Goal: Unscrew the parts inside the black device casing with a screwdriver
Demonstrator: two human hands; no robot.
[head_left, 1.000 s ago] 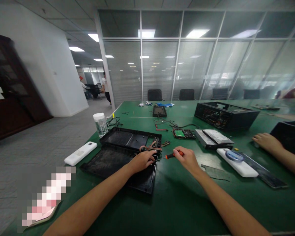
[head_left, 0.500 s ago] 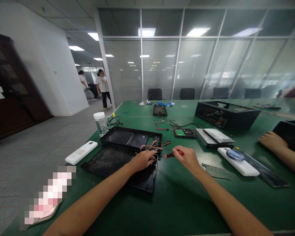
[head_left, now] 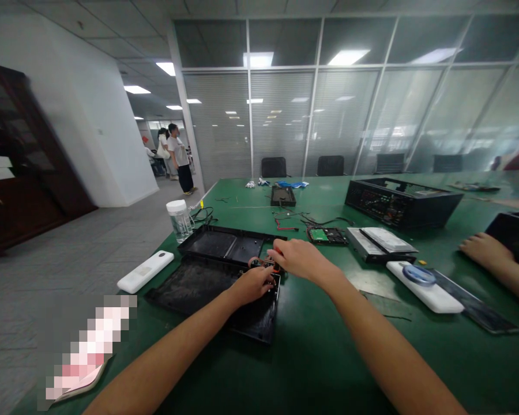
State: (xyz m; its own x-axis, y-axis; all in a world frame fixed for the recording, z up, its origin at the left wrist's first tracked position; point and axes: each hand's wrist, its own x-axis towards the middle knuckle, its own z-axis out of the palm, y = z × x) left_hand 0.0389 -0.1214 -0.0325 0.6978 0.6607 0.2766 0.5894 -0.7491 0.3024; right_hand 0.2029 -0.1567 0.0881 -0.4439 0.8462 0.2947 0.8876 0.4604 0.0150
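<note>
My right hand [head_left: 300, 260] is closed round the handle of a screwdriver [head_left: 277, 267], which is held upright over the right part of an opened black plastic casing [head_left: 188, 282]. My fingers cover most of the orange and black handle, and the screwdriver's tip is hidden. Just below it, my left hand [head_left: 253, 283] lies over the casing's right side with fingers curled in; what they pinch, if anything, cannot be made out. A bundle of multicoloured wires [head_left: 256, 262] sits beside the fingertips, partly covered by both hands.
A water bottle [head_left: 179, 222] and a white device [head_left: 146, 272] stand left. To the right are a circuit board [head_left: 326, 235], a metal drive [head_left: 378, 245], another white device [head_left: 426, 288] and a black computer case [head_left: 402, 204]. Another person's hand [head_left: 486, 251] rests at far right.
My right hand has moved left and swung the screwdriver from nearly level to upright above the casing. My left hand stays nearly in place.
</note>
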